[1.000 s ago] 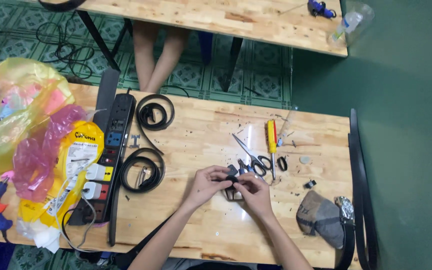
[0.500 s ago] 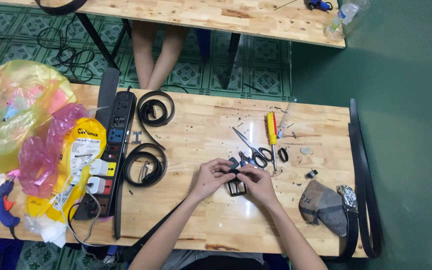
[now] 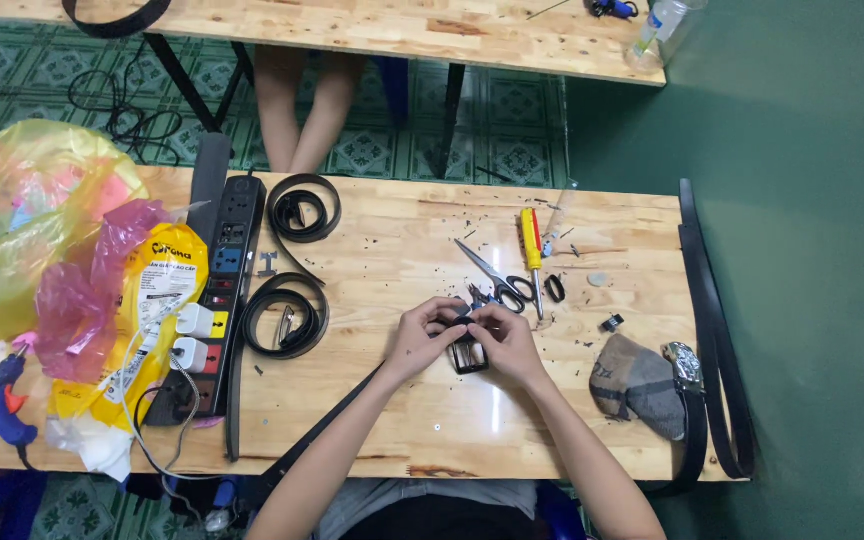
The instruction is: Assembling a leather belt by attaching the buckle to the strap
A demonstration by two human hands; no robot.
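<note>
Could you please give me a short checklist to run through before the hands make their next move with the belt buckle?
1. Both hands on the buckle: left hand and right hand pinch the black buckle: ok.
2. Buckle over the table, not its edge: ok.
3. Scissors lie close beyond the fingers, blades away from the hands: ok, but close.
4. Screwdriver lies free on the table: ok.
5. Strap seated in the buckle: hidden by fingers, cannot tell.
6. Power strip and its cables lie apart from the hands: ok.

Two coiled black belts (image 3: 302, 210) (image 3: 287, 315) lie at nine o'clock. One pair of scissors (image 3: 497, 275) and one screwdriver (image 3: 530, 245) lie at twelve o'clock.
</note>
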